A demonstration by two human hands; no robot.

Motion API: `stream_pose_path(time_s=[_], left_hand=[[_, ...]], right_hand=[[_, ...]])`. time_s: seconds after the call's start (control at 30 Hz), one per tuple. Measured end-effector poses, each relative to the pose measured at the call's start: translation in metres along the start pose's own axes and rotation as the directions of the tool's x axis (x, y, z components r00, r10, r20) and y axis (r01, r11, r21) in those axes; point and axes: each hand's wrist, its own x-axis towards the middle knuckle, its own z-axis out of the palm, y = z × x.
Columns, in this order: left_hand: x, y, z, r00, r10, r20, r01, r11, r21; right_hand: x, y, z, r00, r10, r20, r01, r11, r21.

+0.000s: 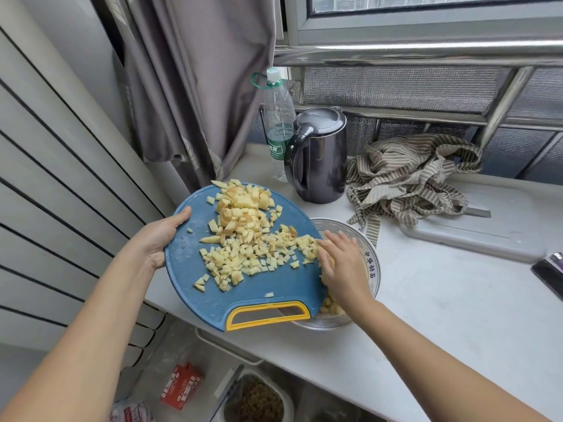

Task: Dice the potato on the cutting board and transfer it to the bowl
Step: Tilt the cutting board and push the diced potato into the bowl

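Cubes of pale-yellow diced potato (243, 239) spread across round blue plastic cutting board (274, 287) with yellow handle slot (268, 315); tallest heap toward far edge, looser scatter toward right edge. Board lifted off white counter (426, 300) and tilted, right edge over white ceramic bowl (373, 260) with blue-patterned rim. At board's left edge, left hand (158, 236) gripping, thumb on top, fingers hidden beneath. At board's right edge, right hand (344, 263) loose and unclenched, fingers fairly straight, touching cubes above bowl; slightly blurred. More cubes already inside bowl, visible beneath right wrist.

Behind board on counter: dark grey electric kettle (320, 159), clear plastic water bottle (278, 117) with green label just left of it, crumpled beige-and-grey striped cloth (408, 178) to right. Grey curtain (198, 86) hanging at back left. White rectangular slab (487, 226) on counter at far right. Below counter: red carton (181, 388) and clear tub of brown pellets (259, 400).
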Motion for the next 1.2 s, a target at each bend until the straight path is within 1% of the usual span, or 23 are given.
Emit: stream_pose_path(time_s=[0.03, 0.1, 0.17, 0.23, 0.27, 0.33, 0.4, 0.47, 0.53, 0.57, 0.63, 0.7, 0.73, 0.8, 0.83, 0.9, 0.97, 1.0, 1.03, 1.07, 1.13, 1.2], left_hand=[[0.000, 0.001, 0.000, 1.000, 0.002, 0.002, -0.002, 1.000, 0.004], [-0.001, 0.001, 0.001, 1.000, 0.000, 0.001, 0.000, 1.000, 0.006], [-0.003, 0.001, 0.001, 1.000, -0.001, -0.001, 0.001, 1.000, 0.009], [-0.005, 0.001, 0.000, 1.000, -0.005, -0.008, 0.005, 1.000, 0.010], [-0.006, 0.001, -0.001, 1.000, -0.005, -0.011, 0.005, 1.000, 0.011], [-0.008, 0.000, -0.003, 1.000, -0.001, -0.014, 0.001, 1.000, 0.013], [-0.010, 0.000, -0.006, 1.000, -0.001, -0.015, 0.001, 1.000, 0.006], [-0.012, -0.001, -0.010, 1.000, -0.003, -0.018, 0.003, 1.000, -0.003], [-0.015, -0.001, -0.014, 1.000, -0.006, -0.026, 0.006, 1.000, -0.012], [-0.016, -0.001, -0.015, 1.000, -0.005, -0.029, 0.004, 1.000, -0.017], [-0.018, -0.001, -0.017, 0.999, -0.001, -0.036, 0.000, 1.000, -0.029], [-0.021, -0.001, -0.016, 0.999, 0.010, -0.031, -0.011, 0.999, -0.037], [-0.021, -0.001, -0.015, 1.000, 0.016, -0.024, -0.016, 0.999, -0.034], [-0.022, -0.003, -0.011, 1.000, 0.022, -0.018, -0.023, 0.999, -0.028], [-0.023, -0.003, -0.009, 1.000, 0.023, -0.015, -0.023, 0.999, -0.027], [-0.024, -0.006, -0.005, 1.000, 0.014, 0.005, -0.014, 1.000, -0.027], [-0.025, -0.008, 0.000, 0.999, -0.003, 0.048, 0.004, 0.999, -0.036], [-0.025, -0.010, 0.001, 0.998, -0.016, 0.057, 0.018, 0.999, -0.041], [-0.026, -0.011, 0.003, 0.998, -0.030, 0.054, 0.033, 0.999, -0.042], [-0.026, -0.012, 0.003, 0.998, -0.043, 0.047, 0.045, 0.998, -0.040], [-0.026, -0.013, 0.005, 0.997, -0.058, 0.040, 0.060, 0.998, -0.038], [-0.027, -0.014, 0.008, 0.998, -0.050, 0.032, 0.051, 0.998, -0.031]], right_hand=[[-0.003, -0.013, -0.001, 0.998, -0.044, 0.042, 0.042, 0.998, 0.037], [-0.013, -0.041, -0.002, 0.973, -0.138, 0.185, 0.123, 0.988, 0.090], [-0.025, -0.059, 0.003, 0.928, -0.208, 0.310, 0.199, 0.978, 0.062], [-0.035, -0.065, 0.010, 0.898, -0.251, 0.360, 0.263, 0.965, 0.018], [-0.039, -0.063, 0.013, 0.897, -0.249, 0.365, 0.268, 0.963, -0.001], [-0.042, -0.055, 0.017, 0.925, -0.188, 0.330, 0.213, 0.976, -0.043], [-0.038, -0.040, 0.017, 0.960, -0.069, 0.272, 0.105, 0.987, -0.119], [-0.031, -0.017, 0.015, 0.969, 0.058, 0.241, -0.010, 0.980, -0.197], [-0.026, 0.003, 0.012, 0.973, 0.122, 0.194, -0.083, 0.977, -0.198], [-0.023, 0.009, 0.008, 0.982, 0.114, 0.152, -0.087, 0.981, -0.171], [-0.017, 0.011, 0.002, 0.997, 0.035, 0.072, -0.026, 0.992, -0.120], [-0.011, -0.005, -0.002, 0.996, -0.079, 0.029, 0.081, 0.994, -0.071], [-0.009, -0.018, -0.004, 0.990, -0.140, 0.024, 0.141, 0.989, -0.049], [-0.010, -0.057, -0.007, 0.959, -0.273, 0.072, 0.276, 0.960, -0.035], [-0.013, -0.078, -0.007, 0.930, -0.347, 0.123, 0.354, 0.935, -0.036], [-0.022, -0.115, 0.000, 0.834, -0.505, 0.222, 0.525, 0.850, -0.042], [-0.031, -0.142, 0.013, 0.712, -0.659, 0.244, 0.685, 0.727, -0.036], [-0.033, -0.152, 0.020, 0.666, -0.704, 0.247, 0.731, 0.682, -0.027], [-0.034, -0.158, 0.028, 0.640, -0.726, 0.252, 0.753, 0.658, -0.017], [-0.035, -0.163, 0.035, 0.633, -0.730, 0.256, 0.758, 0.653, -0.013], [-0.038, -0.166, 0.049, 0.647, -0.721, 0.249, 0.749, 0.661, -0.033], [-0.043, -0.166, 0.058, 0.650, -0.733, 0.202, 0.754, 0.654, -0.055]])
